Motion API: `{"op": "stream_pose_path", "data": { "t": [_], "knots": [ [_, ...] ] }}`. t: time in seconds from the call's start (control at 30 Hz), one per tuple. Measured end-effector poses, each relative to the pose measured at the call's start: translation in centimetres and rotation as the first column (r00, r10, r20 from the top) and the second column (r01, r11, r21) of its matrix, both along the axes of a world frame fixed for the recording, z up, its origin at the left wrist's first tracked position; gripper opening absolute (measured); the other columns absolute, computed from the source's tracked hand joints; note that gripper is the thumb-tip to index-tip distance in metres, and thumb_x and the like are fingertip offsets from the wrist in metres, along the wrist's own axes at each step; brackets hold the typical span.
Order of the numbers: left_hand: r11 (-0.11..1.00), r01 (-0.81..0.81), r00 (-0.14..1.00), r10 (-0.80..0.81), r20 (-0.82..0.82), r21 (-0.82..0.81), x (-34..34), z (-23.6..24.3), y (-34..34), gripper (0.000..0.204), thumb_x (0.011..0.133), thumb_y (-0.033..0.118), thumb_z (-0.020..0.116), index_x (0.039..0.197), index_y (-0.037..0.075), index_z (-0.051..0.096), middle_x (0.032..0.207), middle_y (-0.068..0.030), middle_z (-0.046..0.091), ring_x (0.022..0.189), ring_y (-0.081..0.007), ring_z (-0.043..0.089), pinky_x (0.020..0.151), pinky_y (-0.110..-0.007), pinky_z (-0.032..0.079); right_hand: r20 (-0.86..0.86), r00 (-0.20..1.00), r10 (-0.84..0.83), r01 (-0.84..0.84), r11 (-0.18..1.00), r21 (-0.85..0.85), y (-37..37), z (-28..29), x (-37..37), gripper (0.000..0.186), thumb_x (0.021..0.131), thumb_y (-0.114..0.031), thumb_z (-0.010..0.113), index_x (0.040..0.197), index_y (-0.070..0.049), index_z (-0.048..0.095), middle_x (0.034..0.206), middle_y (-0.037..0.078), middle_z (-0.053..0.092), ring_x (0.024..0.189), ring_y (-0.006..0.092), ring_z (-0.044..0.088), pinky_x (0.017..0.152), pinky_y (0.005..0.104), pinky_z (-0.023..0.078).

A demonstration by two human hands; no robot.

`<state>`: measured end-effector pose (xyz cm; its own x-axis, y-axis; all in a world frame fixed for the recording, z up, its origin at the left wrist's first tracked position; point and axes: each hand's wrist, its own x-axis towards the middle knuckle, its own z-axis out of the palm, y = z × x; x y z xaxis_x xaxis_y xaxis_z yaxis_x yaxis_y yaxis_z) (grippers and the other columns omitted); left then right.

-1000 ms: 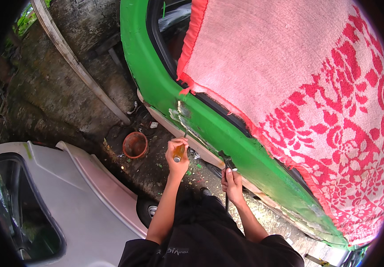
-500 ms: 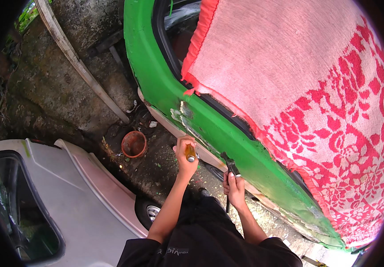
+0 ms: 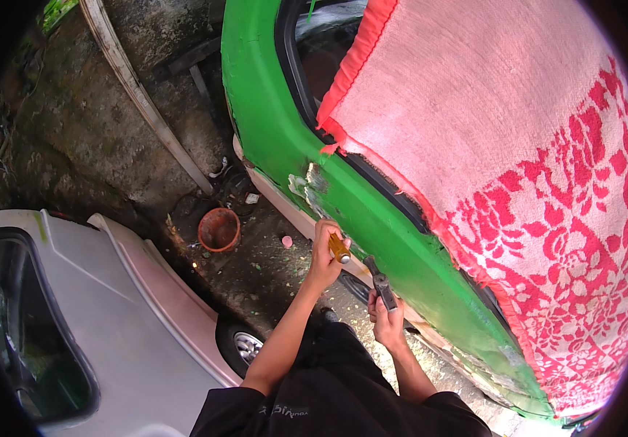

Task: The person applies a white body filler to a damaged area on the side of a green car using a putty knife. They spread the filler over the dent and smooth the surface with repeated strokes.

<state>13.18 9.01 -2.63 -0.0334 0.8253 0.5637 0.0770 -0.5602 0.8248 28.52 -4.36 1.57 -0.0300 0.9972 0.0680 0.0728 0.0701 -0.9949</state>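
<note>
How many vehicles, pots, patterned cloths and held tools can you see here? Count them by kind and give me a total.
Vehicles: 2 (green vehicle, pale grey vehicle)
Pots: 1 (reddish-brown pot)
Patterned cloths: 1 (red-and-pink cloth)
Held tools: 2 (amber-handled tool in the left hand, hammer in the right hand)
Total: 6

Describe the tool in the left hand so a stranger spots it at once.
Find the green car partly under the red-and-pink cloth. Near its chipped paint, the left hand grips the tool. Its amber handle with a silver end sets it apart from the dark hammer in the right hand.
</note>
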Motion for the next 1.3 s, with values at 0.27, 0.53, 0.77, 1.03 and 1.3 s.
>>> {"op": "stream_pose_path", "data": {
  "t": [0.27,0.53,0.77,1.03,1.3],
  "knots": [
    [0.987,0.07,0.977,-0.04,0.207,-0.141,0.5,-0.4,0.6,0.025,0.084,-0.003,0.061,0.096,0.004,0.04,0.096,-0.0102,0.04,0.085,-0.0233,0.044,0.079,-0.032,0.039,0.313,0.949,0.031,-0.093,0.978,0.186,1.4,2.2,-0.5,0.015,0.096,-0.014,0.047,0.093,0.0,0.051,0.057,0.001,0.046,0.049,0.009,0.042,0.047,0.0242,0.034],
    [0.983,0.081,0.975,-0.043,0.219,-0.166,0.1,0.7,1.5,0.03,0.079,-0.016,0.051,0.099,0.004,0.04,0.097,-0.0079,0.037,0.086,-0.0183,0.043,0.078,-0.027,0.043,0.282,0.958,-0.047,-0.009,0.981,0.195,2.4,3.1,-2.3,0.025,0.1,-0.022,0.044,0.093,0.001,0.051,0.059,0.001,0.045,0.048,0.0085,0.041,0.045,0.0246,0.032],
    [0.976,0.124,0.97,-0.08,0.229,-0.182,0.2,0.4,1.7,0.026,0.086,-0.012,0.05,0.101,0.006,0.039,0.099,-0.0036,0.036,0.086,-0.0104,0.041,0.08,-0.022,0.041,0.447,0.886,-0.123,-0.006,0.961,0.277,3.2,0.1,-1.3,0.026,0.081,-0.003,0.047,0.105,0.004,0.056,0.058,0.009,0.05,0.045,0.0232,0.049,0.049,0.0357,0.039],
    [0.985,0.081,0.983,-0.054,0.178,-0.15,0.9,0.4,2.0,0.032,0.077,-0.017,0.052,0.101,0.001,0.042,0.099,-0.0138,0.042,0.092,-0.0289,0.047,0.082,-0.035,0.046,-0.242,0.97,-0.005,0.09,0.934,0.345,2.2,2.8,-2.3,0.038,0.102,-0.033,0.044,0.095,0.003,0.054,0.059,0.001,0.047,0.049,0.011,0.042,0.045,0.0272,0.03],
    [0.984,0.078,0.986,-0.052,0.159,-0.158,0.7,-0.7,2.8,0.037,0.072,-0.017,0.052,0.103,0.001,0.041,0.099,-0.0156,0.042,0.094,-0.0332,0.047,0.085,-0.037,0.041,-0.122,0.989,-0.085,0.111,0.967,0.227,2.5,5.7,-2.1,0.047,0.103,-0.047,0.036,0.087,-0.004,0.042,0.059,-0.002,0.035,0.047,0.0064,0.031,0.042,0.0256,0.028]
  ]
}}
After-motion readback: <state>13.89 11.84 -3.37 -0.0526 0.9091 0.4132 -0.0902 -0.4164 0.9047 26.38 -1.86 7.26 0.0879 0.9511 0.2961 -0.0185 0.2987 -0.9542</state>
